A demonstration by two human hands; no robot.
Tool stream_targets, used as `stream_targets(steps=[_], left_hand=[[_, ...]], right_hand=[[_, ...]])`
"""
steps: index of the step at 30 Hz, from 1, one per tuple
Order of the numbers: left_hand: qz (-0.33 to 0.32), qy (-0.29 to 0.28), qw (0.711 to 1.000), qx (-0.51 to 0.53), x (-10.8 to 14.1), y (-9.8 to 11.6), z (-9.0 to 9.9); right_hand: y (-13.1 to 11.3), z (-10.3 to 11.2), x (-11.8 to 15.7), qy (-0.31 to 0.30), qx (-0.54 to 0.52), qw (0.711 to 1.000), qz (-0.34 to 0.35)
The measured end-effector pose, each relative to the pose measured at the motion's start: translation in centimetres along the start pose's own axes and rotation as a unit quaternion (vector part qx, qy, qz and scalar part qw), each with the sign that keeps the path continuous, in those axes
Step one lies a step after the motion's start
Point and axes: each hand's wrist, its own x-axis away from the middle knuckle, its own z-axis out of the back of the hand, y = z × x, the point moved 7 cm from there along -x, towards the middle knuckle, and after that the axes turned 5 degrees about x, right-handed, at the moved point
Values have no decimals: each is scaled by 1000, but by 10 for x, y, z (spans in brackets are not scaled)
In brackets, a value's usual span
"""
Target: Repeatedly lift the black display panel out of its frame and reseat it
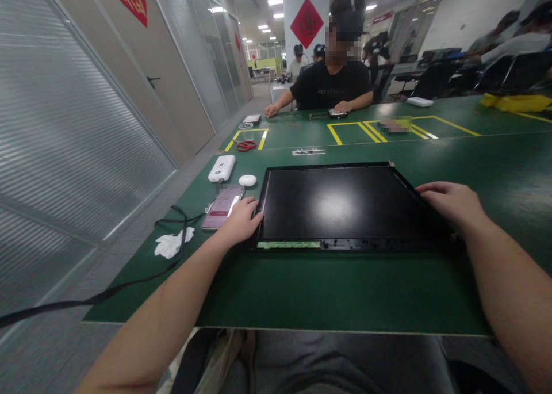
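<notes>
A black flat display panel (336, 204) lies on the green table, its dark glossy face up. Along its near edge runs a narrow green circuit strip (288, 245). My left hand (242, 220) grips the panel's left edge, fingers on the rim. At the right edge, my right hand (455, 203) holds the frame, with the fingertips at the upper right side and part of the grip hidden beneath.
Left of the panel are a phone (222, 208), a white earbud case (247, 180), a white power bank (222, 168), crumpled tissue (173, 244) and a black strap (133, 281). Red scissors (246, 146) lie farther back. A person (334, 83) sits across the green table (345, 302).
</notes>
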Motion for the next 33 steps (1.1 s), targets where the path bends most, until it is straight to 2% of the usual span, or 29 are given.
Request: stream_targets(steps=[13,19,23,28,33], left_hand=[[25,-6,1000,3,0,-5,-6],[32,3,999,40,-3,-10,-5],[29,15,998,53,-4,-4,-1],[40,34,984,172,1,6,12],[95,19,936,338,7,11,12]], right_hand=[[0,-3,-2,1,25,1000,14],[1,-2,-4,14,15,999,27],[0,-3,-2,3,28,999,18],[-2,-3,-1,-3,38,999,18],[-3,-3,-3,6,48,998,31]])
